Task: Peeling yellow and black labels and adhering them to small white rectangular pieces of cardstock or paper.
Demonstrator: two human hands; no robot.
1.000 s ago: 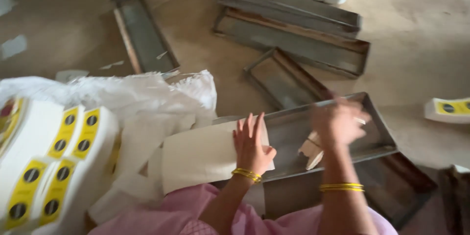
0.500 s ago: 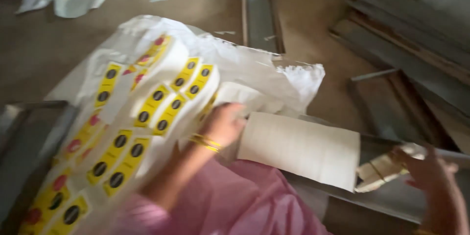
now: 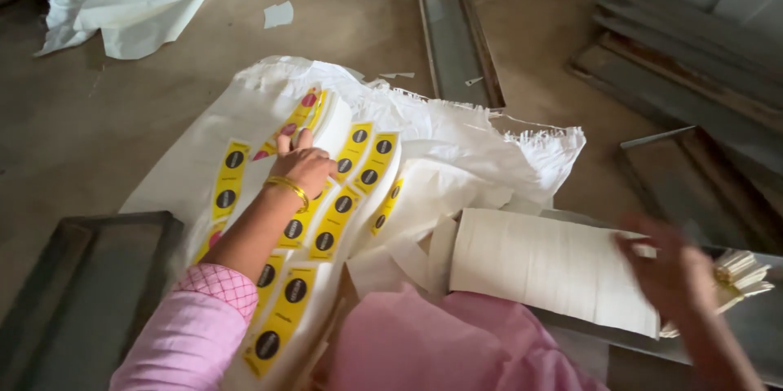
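Blurred right hand (image 3: 677, 277) at the lower right edge, grip impossible to judge, touching a stack of white paper strips (image 3: 555, 269) beside a grey metal tray (image 3: 734, 334). Left hand (image 3: 303, 164) curled over stacks of yellow labels (image 3: 334, 212), fingers bent around one bundle's edge, upon a white woven sack (image 3: 473, 146). Bare concrete floor (image 3: 98, 122); more metal trays (image 3: 457, 40) scattered, partly cropped.

Soft, even daylight fills the scene, moderately bright, with no harsh glare. Shadows are faint and diffuse; a dim patch lies under the left hand (image 3: 306, 167) where its grip rests on the yellow-labelled white sheets (image 3: 342, 195). The right hand (image 3: 677, 273) is smeared by motion blur, fingers indistinct. The white sack (image 3: 506, 146) beyond the left grip looks slightly washed out.
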